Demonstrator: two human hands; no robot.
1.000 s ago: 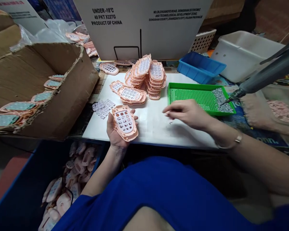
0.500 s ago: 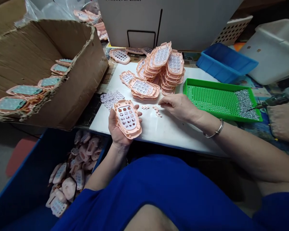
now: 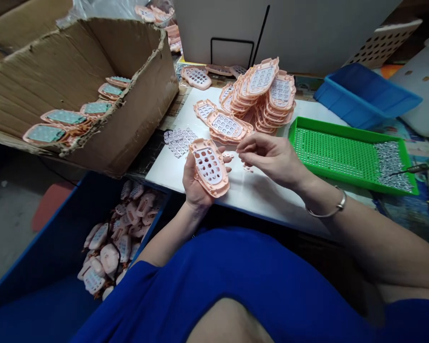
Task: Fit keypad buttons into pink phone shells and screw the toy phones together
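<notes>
My left hand (image 3: pixel 196 183) grips a pink plastic shell (image 3: pixel 210 166) with a white grid of holes, tilted up over the table's front edge. To its right my right hand (image 3: pixel 273 157) hovers with thumb and fingertips pinched; what sits between them is too small to make out. Small pink pieces (image 3: pixel 248 168) lie on the white board (image 3: pixel 157 169) below that hand. Left of the shell, thin white keypad-like pieces (image 3: pixel 180 141) are spread in a heap. Behind my hands, a few shells (image 3: pixel 227 126) lie stacked, and taller leaning stacks of shells (image 3: pixel 260 81) stand farther back.
A green tray (image 3: pixel 329 152) with many screws (image 3: pixel 395 164) is on the right, a screwdriver bit (image 3: pixel 411 169) above it. Behind stands a blue bin (image 3: pixel 364 95). On the left are a cardboard box (image 3: pixel 143 100) with shells and a blue crate (image 3: pixel 50 238) of finished-looking pink bodies.
The view has swung left, so things appear farther right. My right hand has lifted off the board beside the small pink pieces, moving toward the shell. My left hand keeps its hold.
</notes>
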